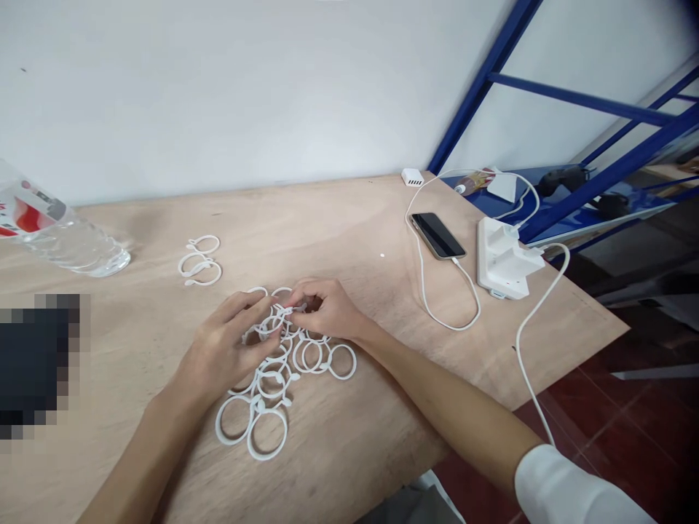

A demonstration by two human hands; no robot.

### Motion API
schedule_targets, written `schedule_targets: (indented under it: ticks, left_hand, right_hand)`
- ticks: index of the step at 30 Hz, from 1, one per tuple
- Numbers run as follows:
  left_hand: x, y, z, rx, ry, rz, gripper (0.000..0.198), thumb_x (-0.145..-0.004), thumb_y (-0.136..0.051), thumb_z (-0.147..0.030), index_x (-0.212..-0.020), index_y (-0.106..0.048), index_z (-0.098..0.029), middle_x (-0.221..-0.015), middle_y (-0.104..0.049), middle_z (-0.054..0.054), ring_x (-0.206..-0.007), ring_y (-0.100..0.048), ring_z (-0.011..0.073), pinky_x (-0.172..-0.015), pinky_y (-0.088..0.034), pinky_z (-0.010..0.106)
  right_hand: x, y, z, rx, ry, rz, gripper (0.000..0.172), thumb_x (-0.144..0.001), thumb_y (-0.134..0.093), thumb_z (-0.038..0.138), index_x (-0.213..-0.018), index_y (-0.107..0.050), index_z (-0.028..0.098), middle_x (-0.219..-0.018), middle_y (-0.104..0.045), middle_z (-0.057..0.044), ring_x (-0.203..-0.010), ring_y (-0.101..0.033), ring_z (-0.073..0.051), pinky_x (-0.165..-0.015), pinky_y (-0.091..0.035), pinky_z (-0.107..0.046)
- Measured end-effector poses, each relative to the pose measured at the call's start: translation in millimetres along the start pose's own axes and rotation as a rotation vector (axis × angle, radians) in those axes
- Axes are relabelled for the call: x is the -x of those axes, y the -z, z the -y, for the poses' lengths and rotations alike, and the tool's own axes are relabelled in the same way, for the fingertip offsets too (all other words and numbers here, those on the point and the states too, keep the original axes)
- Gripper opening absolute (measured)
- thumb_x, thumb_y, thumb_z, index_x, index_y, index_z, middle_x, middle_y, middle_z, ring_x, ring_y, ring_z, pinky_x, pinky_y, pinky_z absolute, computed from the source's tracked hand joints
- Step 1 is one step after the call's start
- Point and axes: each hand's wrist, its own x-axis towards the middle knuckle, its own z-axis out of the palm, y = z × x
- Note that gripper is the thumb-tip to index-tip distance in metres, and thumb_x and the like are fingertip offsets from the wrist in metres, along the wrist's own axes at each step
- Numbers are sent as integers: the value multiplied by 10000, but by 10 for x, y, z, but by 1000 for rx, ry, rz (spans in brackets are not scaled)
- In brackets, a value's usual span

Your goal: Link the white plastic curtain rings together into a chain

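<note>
A pile of white plastic rings (267,435) with small tabs lies on the wooden table, several of them overlapping. Over the upper part of the pile, my left hand (221,349) has its fingers and thumb closed around a white ring (271,324). My right hand (328,309) meets it from the right, thumb and fingertips pinched at the same small cluster of rings. The fingers partly hide which ring each one grips. Farther back, to the left of the pile, a few similar rings (201,273) lie together, apart from both hands.
A water bottle (76,244) is at the left, above a pixelated dark area. To the right are a phone (438,236) on a white cable (423,273), a white power strip (499,258) and a small white box (412,177). Blue metal framing (480,80) rises beyond the table's right edge.
</note>
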Motion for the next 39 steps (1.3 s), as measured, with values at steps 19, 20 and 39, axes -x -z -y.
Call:
schedule_targets:
  ticks: [19, 20, 39]
  left_hand:
    - [24, 12, 5, 47, 44, 60, 254, -818, -665, -269, -1069, -637, -242, -1040, -684, 25, -899, -682, 172, -778, -569, 270]
    - [25, 18, 4, 50, 59, 57, 264, -818, -665, -278, -1079, -637, -245, -1055, -682, 24, -900, -681, 169, -787, -567, 271]
    - [221, 110, 512, -252, 557, 124, 379, -882, -449, -528, -933, -658, -216, -1166, -594, 114, -1112, -563, 284, -1016, -435, 465]
  right_hand:
    - [-43, 6, -100, 94, 233, 75, 158, -700, -713, 107, -582, -634, 176, -616, -634, 5, -646, -555, -114, -706, -466, -270]
    - [-44, 8, -102, 93, 243, 66, 147, -697, -712, 104, -592, -638, 177, -623, -642, 4, -661, -563, -119, -722, -468, -275]
    - [-17, 36, -55, 119, 214, -2, 146, -680, -647, 54, -700, -713, 182, -718, -699, -17, -791, -583, -157, -757, -456, -294]
